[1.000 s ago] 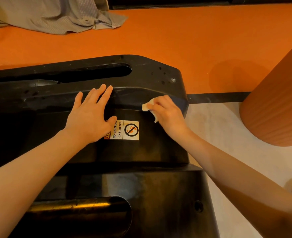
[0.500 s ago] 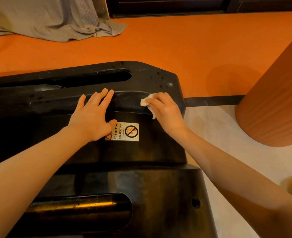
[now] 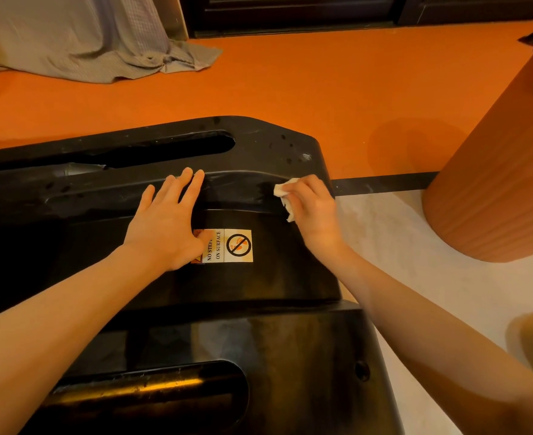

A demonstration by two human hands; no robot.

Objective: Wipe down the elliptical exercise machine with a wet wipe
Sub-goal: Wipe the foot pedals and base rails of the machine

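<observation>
Wet wipe bunched under right hand fingers, on machine ridge.

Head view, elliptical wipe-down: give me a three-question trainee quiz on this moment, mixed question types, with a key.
1. True or false: the left hand lies flat with straight fingers on the black machine cover.
2. Multiple choice: what does the right hand hold? A) a spray bottle B) a crumpled white wipe C) nothing
3. Fill in: the warning label beside the left thumb reads "NO STEP… ON ____".

Key
1. True; it braces on the cover and holds nothing.
2. B; the wipe is pressed to the cover's raised ridge near its right end.
3. SURFACE.
</observation>
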